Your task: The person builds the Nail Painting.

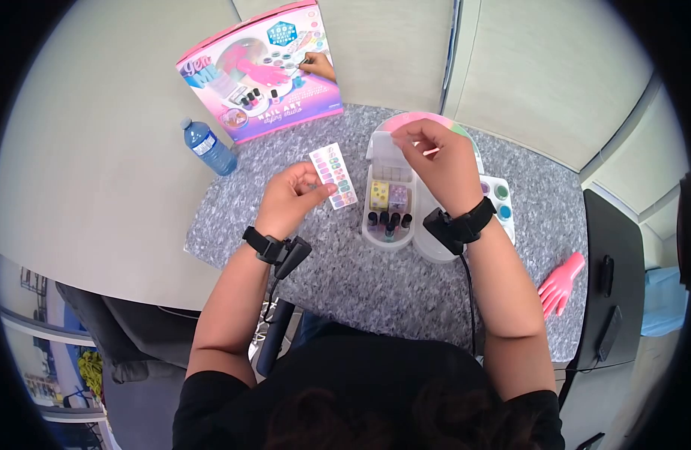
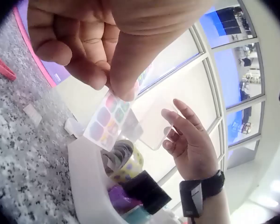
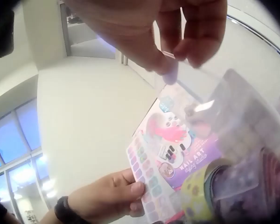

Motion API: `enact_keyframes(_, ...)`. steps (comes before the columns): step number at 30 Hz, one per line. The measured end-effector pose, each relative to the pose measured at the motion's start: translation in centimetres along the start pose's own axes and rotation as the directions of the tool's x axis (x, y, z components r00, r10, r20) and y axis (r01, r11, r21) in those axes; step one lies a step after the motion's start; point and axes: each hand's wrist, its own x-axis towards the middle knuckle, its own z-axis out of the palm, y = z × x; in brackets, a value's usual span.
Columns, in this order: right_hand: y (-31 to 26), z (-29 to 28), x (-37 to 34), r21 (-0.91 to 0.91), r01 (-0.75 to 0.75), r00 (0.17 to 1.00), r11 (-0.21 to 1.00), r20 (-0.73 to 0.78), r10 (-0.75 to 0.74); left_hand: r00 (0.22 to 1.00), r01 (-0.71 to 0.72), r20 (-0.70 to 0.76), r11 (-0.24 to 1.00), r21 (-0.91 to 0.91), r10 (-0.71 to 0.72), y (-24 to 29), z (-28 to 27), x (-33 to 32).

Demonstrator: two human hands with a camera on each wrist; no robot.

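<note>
A sheet of nail stickers (image 1: 333, 166) is pinched between thumb and fingers of my left hand (image 1: 289, 196), left of the organizer. My right hand (image 1: 444, 161) pinches the edge of a see-through plastic lid (image 2: 151, 128), which stands raised at the organizer's back compartment. The white nail-art organizer (image 1: 369, 234) holds a yellow patterned tape roll (image 1: 378, 196), a purple patterned one (image 1: 398, 198) and several small nail polish bottles (image 1: 390, 229) with black caps. In the right wrist view, the lid spreads below my right fingertips, with the sticker sheet beyond it.
The nail art box (image 1: 263, 75) stands at the back left, with a water bottle (image 1: 210, 148) beside it. A paint palette (image 1: 501, 196) lies right of the organizer, partly behind my right forearm. A pink model hand (image 1: 561, 285) rests near the table's right edge.
</note>
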Motion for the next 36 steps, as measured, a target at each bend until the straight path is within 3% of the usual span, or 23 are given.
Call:
enact_keyframes(2,0.1,-0.2,0.0,-0.036,-0.147,0.986,0.988,0.073,0.149,0.998,-0.023,-0.063,0.997,0.080,0.028,0.6,0.4,0.1)
enact_keyframes(6,0.8,0.3,-0.3,-0.071,-0.182,0.975,0.981,0.117,0.190,0.996,0.006,-0.084,0.983,0.182,0.009,1.4,0.5,0.6)
enact_keyframes(9,2.0,1.1,-0.7,-0.053,-0.169,0.977,0.984,0.124,0.174,0.989,-0.017,-0.140,0.972,0.234,0.051,1.5,1.5,1.7)
enact_keyframes(12,1.7,1.2,-1.2,-0.182,-0.080,0.982,0.980,0.155,0.109,0.983,-0.080,-0.154,0.986,0.148,0.103,0.9,2.8,3.3)
enact_keyframes(14,0.9,1.0,-1.4,-0.458,0.039,0.988,0.888,0.149,0.034,0.980,-0.119,-0.136,0.976,0.180,0.144,1.3,3.6,4.1)
enact_keyframes(15,0.6,0.6,-1.1,-0.465,0.040,0.982,0.884,0.181,0.051,0.980,-0.125,-0.133,0.976,0.177,0.149,1.6,4.0,4.4)
enact_keyframes(19,-0.5,0.0,-0.8,-0.347,0.082,0.995,0.934,0.085,-0.056,0.969,-0.172,-0.130,0.950,0.260,0.210,3.0,5.2,4.8)
enact_keyframes(21,-0.9,-0.2,-0.3,-0.158,0.049,0.994,0.986,0.104,-0.032,0.961,-0.203,-0.129,0.941,0.271,0.245,3.5,5.3,4.7)
enact_keyframes(24,-1.5,-0.2,-0.2,-0.147,-0.026,0.993,0.989,0.111,0.042,0.970,-0.169,-0.115,0.932,0.320,0.216,3.8,5.3,4.6)
enact_keyframes(27,-1.0,0.0,-0.2,-0.171,0.018,0.998,0.985,0.056,-0.009,0.966,-0.205,-0.084,0.919,0.336,0.246,3.7,5.1,4.8)
enact_keyframes(29,-0.9,-0.2,-0.1,-0.175,0.018,1.000,0.984,0.024,-0.014,0.976,-0.173,-0.028,0.845,0.506,0.217,4.2,4.6,4.8)
enact_keyframes(33,-0.8,-1.0,0.1,-0.180,-0.015,1.000,0.984,-0.005,0.014,0.955,-0.247,-0.039,0.860,0.447,0.295,2.2,4.7,5.3)
enact_keyframes(36,-0.5,-1.3,0.0,-0.225,-0.022,0.999,0.974,0.021,0.027,0.971,-0.233,0.059,0.861,0.452,0.232,1.8,5.0,4.4)
